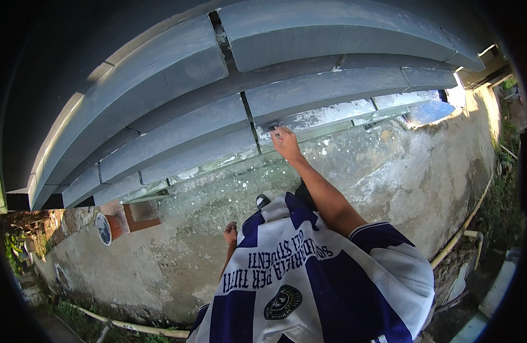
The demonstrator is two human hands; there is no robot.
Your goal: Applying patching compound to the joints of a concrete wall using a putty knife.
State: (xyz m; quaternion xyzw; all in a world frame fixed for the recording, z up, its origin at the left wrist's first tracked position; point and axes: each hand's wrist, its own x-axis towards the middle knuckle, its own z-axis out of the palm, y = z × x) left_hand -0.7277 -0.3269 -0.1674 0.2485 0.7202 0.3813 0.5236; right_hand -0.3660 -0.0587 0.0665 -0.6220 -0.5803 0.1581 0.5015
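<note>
My right hand reaches forward, its fingers closed round a small dark paintbrush. The brush tip touches the lowest row of grey slats, just right of a dark gap between two lengths. Grey paint covers the slat near the brush, with patchy white showing farther right. My left hand hangs low beside my shirt, fingers curled, with nothing visible in it.
Stepped grey slats curve across the top. A bucket with a pale rim stands at left beside a brown board. Paint specks dot the concrete ground. A blue sheet lies far right; a pale pipe runs along the right edge.
</note>
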